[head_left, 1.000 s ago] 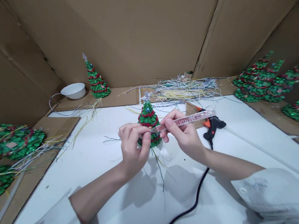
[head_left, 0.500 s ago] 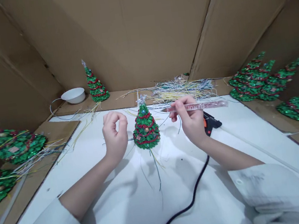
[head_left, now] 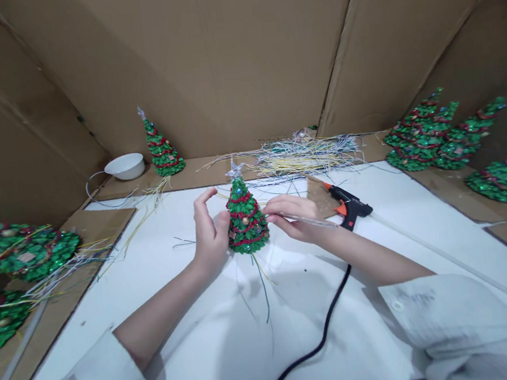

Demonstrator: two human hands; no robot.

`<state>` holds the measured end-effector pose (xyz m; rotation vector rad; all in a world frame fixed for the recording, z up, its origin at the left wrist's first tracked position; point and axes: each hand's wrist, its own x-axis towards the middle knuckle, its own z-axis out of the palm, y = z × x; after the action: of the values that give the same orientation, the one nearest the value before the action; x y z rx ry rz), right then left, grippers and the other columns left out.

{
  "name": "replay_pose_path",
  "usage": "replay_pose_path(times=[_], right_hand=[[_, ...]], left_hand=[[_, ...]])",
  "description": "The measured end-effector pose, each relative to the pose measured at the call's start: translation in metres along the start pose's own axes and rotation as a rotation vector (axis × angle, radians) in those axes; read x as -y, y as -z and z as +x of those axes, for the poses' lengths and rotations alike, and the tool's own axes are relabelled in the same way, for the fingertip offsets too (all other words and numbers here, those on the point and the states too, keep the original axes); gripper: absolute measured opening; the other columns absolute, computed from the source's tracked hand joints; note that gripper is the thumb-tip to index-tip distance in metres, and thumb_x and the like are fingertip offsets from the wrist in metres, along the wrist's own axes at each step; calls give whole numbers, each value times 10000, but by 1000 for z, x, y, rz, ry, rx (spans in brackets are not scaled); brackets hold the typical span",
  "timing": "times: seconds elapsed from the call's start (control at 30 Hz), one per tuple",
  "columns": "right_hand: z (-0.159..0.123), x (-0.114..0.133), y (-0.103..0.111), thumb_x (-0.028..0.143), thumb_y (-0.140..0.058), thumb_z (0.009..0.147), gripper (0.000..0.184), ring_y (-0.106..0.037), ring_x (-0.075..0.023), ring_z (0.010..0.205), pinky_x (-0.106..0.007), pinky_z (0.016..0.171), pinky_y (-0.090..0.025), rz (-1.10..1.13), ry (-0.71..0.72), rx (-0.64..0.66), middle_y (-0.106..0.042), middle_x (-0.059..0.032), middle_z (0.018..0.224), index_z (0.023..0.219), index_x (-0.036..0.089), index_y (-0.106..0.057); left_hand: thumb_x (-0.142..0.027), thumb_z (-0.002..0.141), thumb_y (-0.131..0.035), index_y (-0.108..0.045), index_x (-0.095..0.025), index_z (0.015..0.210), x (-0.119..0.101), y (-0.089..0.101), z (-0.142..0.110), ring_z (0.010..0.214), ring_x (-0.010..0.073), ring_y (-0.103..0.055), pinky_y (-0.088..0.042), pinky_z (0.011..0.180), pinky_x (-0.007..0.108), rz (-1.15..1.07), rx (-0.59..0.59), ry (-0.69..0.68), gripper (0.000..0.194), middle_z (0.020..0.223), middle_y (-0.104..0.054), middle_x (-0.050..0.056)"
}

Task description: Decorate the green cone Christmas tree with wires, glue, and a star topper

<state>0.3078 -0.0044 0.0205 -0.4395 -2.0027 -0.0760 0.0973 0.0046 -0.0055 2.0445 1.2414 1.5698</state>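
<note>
Apparently the small green tree [head_left: 243, 207] is mostly dressed: it stands upright on the white tabletop [head_left: 200, 353], a clear star [head_left: 234, 171] at its tip and red garland [head_left: 251, 239] around it. Loose wires [head_left: 263, 285] at its base look like the part not yet settled. The left hand [head_left: 211, 230] curves beside it, thumb and forefinger parted, gripping nothing visible; the right hand [head_left: 291, 213] pinches a slim clear pen [head_left: 314, 221] near the tree's right edge, contact unclear

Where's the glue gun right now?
In the head view, the glue gun lies right of centre, just beyond the right hand and its wrist, with its orange nozzle by the small brown cardboard piece.
</note>
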Motion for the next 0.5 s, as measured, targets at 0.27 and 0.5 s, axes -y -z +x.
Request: replay_pose_path(times=[0.27, 0.5], right_hand=[[2, 7, -2, 178, -569, 889, 135, -681, -147, 912, -267, 846, -555, 110, -109, -39, -727, -57, 925, 986, 187, -662], [2, 13, -4, 139, -579, 863, 108, -672, -156, 918, -288, 836, -557, 164, -138, -13, -710, -88, 910, 940, 164, -649]], left_hand=[[-597, 830, -521, -226, -199, 1431, 9, -8, -14, 1326, 326, -372, -312, 1079, 483, 27, 207, -61, 779, 1422, -373, 170], [-566, 788, -609, -137, -201, 1448, 15, -11, -18, 1324, 350, -381, -312, 1077, 533, 14, 277, -56, 890, 1418, -356, 196]])
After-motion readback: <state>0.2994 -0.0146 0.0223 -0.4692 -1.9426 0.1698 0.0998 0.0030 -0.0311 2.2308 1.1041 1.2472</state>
